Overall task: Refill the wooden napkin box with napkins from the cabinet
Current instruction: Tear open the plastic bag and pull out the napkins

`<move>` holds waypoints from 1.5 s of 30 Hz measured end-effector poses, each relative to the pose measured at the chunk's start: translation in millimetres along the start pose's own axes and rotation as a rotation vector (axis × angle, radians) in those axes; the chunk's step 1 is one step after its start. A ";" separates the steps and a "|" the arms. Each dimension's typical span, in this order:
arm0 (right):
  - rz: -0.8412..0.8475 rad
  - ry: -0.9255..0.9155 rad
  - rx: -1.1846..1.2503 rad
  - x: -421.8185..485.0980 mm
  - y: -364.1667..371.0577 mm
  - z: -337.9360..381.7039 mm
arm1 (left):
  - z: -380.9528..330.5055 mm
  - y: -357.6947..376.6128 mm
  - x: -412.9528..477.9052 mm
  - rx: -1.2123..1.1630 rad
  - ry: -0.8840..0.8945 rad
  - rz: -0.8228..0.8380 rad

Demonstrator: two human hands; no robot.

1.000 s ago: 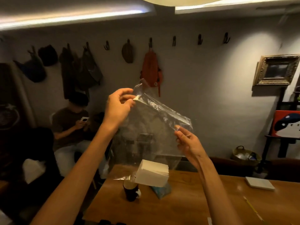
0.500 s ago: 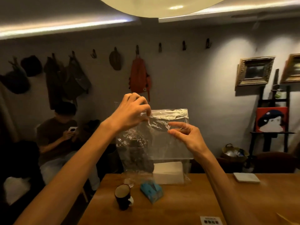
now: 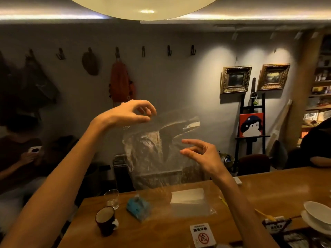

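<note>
I hold up a clear plastic bag (image 3: 154,154) over the wooden table (image 3: 268,190). A white stack of napkins (image 3: 188,196) lies in the bag's bottom, which rests on the tabletop. My left hand (image 3: 129,115) pinches the bag's top edge between thumb and fingers, up at the left. My right hand (image 3: 200,154) is lower and to the right, fingers spread, with its fingertips at the near lip of the bag's mouth. I cannot tell whether they touch the plastic.
On the table stand a dark cup (image 3: 105,219), a glass (image 3: 112,197), a blue tissue pack (image 3: 138,208), a no-smoking sign (image 3: 202,235), white bowls (image 3: 317,215) and a dark holder (image 3: 275,224). A person sits at the left (image 3: 21,154); another person's arm (image 3: 320,161) rests at the right.
The bag has come down, so the napkin stack now rests on the table. My right hand has opened its pinch and dropped lower. My left hand still holds the top edge.
</note>
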State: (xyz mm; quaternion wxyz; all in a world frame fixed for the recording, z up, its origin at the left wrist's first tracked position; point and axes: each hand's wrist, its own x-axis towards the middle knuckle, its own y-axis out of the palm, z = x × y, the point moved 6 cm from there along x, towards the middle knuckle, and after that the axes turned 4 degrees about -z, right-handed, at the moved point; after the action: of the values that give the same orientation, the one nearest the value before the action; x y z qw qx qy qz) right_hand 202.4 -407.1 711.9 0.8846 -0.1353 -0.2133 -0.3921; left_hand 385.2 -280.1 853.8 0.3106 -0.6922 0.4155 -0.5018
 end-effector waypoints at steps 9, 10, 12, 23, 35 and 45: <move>0.037 0.000 -0.042 -4.1 12.6 13.4 | -71.4 24.3 12.6 0.296 0.225 -0.186; 0.046 0.002 -0.046 -4.7 15.2 13.6 | -73.4 24.8 16.4 0.296 0.240 -0.197; 0.053 0.007 -0.043 -6.1 18.9 12.7 | -72.1 24.6 22.7 0.247 0.245 -0.145; 0.011 0.035 -0.014 -11.8 11.4 0.7 | -41.2 -18.2 18.3 -0.126 -0.002 0.110; 0.065 0.274 0.053 -84.7 12.2 -57.8 | 3.7 75.7 -77.9 -0.159 -0.034 0.247; 0.276 0.642 0.038 -208.9 15.5 -139.5 | 4.5 189.3 -179.8 -0.224 -0.095 0.453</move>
State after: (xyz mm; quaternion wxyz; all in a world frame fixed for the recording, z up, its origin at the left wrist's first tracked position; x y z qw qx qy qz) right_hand 126.2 -320.8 488.1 0.9535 -0.0161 0.0890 -0.2875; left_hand 312.4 -208.0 613.6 0.3558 -0.6341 0.5980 -0.3374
